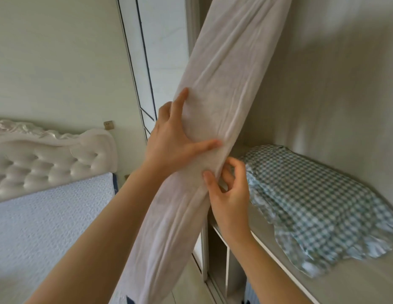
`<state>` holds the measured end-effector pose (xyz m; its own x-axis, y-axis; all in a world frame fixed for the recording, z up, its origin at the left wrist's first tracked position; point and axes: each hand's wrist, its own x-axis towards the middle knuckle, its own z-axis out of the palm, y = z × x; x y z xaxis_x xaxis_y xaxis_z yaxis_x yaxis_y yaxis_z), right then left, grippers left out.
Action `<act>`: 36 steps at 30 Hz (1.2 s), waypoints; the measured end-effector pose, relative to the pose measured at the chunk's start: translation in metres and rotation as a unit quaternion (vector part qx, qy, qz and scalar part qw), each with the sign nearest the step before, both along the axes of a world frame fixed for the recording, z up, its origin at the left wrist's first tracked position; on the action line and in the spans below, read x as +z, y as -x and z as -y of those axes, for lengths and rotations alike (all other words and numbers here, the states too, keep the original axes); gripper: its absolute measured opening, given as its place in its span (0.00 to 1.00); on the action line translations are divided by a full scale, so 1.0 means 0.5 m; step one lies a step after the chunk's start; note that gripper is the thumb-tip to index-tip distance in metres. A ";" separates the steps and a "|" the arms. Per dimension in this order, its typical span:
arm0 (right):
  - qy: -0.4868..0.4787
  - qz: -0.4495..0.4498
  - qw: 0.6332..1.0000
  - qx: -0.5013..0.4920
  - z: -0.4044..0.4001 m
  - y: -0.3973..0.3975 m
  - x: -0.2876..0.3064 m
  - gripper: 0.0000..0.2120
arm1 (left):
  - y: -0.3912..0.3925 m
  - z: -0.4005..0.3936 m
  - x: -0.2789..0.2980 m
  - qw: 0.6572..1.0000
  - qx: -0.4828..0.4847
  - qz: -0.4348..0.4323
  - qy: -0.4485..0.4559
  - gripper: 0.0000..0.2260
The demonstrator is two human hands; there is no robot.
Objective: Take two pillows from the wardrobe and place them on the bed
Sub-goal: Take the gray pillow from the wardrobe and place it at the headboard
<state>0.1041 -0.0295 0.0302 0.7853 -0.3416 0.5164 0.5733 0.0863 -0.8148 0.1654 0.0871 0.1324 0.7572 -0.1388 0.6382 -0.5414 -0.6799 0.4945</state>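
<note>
Checked pillow (pixel 311 194) on wardrobe shelf (pixel 344 281), hands (pixel 175 145) gripping white curtain (pixel 217 95), bed (pixel 48 216) left.

We note the white curtain (pixel 215 119) runs out of frame at top and bottom, so neither its rail nor its hem shows. It hides part of the wardrobe shelf (pixel 279 257) and the near end of the checked pillow (pixel 309 200). The pillow's right side is cut by the frame edge and its frilled edge is motion-blurred; we cannot tell whether a second pillow lies beyond. The left hand (pixel 175 145) has some fingers lost behind the curtain folds. The right hand (pixel 226 194) curls at the curtain's edge, its fingertips partly hidden. The bed (pixel 48 205) is cropped at left; the small wall fitting (pixel 108 125) is too small to identify.
</note>
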 end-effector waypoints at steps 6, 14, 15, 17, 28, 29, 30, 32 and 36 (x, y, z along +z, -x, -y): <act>0.078 0.007 0.995 0.061 0.008 -0.016 0.005 0.19 | -0.004 0.045 0.015 0.989 0.140 -0.045 -0.025 0.65; 0.054 -0.034 0.996 0.063 0.058 -0.094 -0.002 0.10 | -0.033 0.037 -0.011 0.980 0.193 0.010 0.037 0.56; 0.032 -0.062 0.996 0.050 0.068 -0.116 -0.004 0.10 | -0.035 0.032 -0.017 0.981 0.189 0.011 0.051 0.55; -0.013 -0.144 0.988 0.046 0.085 -0.165 -0.013 0.10 | -0.043 0.016 -0.025 0.982 0.164 0.003 0.098 0.53; -0.055 -0.424 0.891 0.150 0.030 -0.384 -0.189 0.42 | -0.073 -0.163 -0.159 0.957 0.063 -0.056 0.278 0.38; -0.057 -0.421 0.891 0.160 0.012 -0.392 -0.208 0.44 | -0.076 -0.187 -0.169 0.959 0.061 -0.055 0.270 0.38; -0.059 -0.413 0.892 0.172 -0.009 -0.400 -0.226 0.44 | -0.078 -0.212 -0.177 0.961 0.060 -0.053 0.265 0.38; -0.075 -0.387 0.900 0.186 -0.053 -0.418 -0.251 0.40 | -0.082 -0.263 -0.188 0.962 0.063 -0.047 0.261 0.37; -0.145 -0.300 0.918 0.214 -0.129 -0.465 -0.265 0.34 | -0.093 -0.347 -0.195 0.969 0.048 -0.030 0.242 0.38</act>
